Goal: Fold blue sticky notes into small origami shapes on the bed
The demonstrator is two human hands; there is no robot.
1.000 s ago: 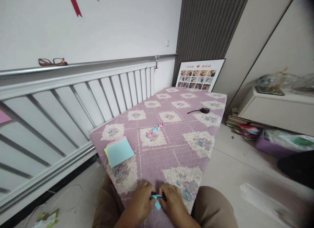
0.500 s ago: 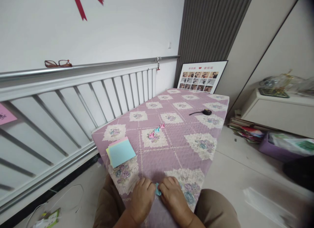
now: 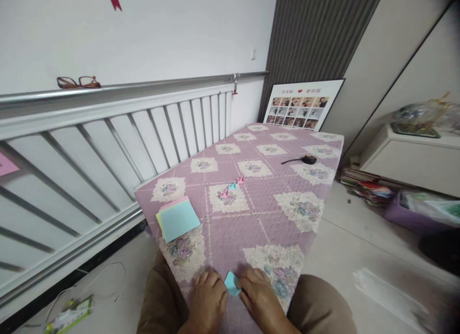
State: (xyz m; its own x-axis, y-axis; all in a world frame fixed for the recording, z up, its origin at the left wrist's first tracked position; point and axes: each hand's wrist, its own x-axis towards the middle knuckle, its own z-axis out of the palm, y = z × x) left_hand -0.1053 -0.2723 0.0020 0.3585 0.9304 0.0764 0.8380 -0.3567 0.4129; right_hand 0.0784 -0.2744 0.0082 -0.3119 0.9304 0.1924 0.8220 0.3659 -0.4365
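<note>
Down at the near end of the flowered worktop (image 3: 230,243), right between the two hands: a small blue paper (image 3: 232,282)! Pointing one corner away from the body, toward the far end, leaning a touch left. Running roughly front to back along its long axis, judging by the part in sight; hidden on the right by fingers.

Out to the edges: narrow here, flanked by a knee on either side, dropping off just outside both forearms. Straight ahead, a stretch of patterned cloth, reaching up to three little folded pieces (image 3: 232,185), pink, blue, pink, in a slanting row. Ahead on the left, near that edge, a fanned stack of sheets (image 3: 178,221), blue on top. Beyond that edge, a white radiator (image 3: 130,142).

And the hands! Left hand (image 3: 208,293): back up, fingers bunched and curled, right at the paper's left edge, impossible to tell whether gripping. Right hand (image 3: 258,290): back up, angled inward, pinching the paper's right side narrowly.
</note>
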